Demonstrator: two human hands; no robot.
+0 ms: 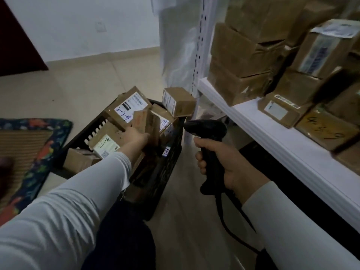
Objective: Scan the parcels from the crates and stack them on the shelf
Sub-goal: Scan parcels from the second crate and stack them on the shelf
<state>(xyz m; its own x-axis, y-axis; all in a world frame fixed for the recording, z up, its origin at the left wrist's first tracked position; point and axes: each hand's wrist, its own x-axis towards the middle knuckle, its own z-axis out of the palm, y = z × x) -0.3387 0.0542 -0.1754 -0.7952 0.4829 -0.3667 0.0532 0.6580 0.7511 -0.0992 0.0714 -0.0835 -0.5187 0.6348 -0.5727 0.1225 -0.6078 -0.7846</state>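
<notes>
Our left hand [136, 137], mid-frame, lies against an upright parcel [145, 121] inside the black crate [167, 172]. Its fingers are blurred, so we cannot tell if they close on it. Our right hand [224, 166], right of centre, is wrapped around the handle of the scanner [206, 131]. If we pull roughly, the small box [178, 102] perched on the crate's far corner, near the shelf [272, 139], may slide off.

patterned rug [29, 152] on floor [87, 84], left | outlet [100, 26] on wall [68, 20]
</notes>
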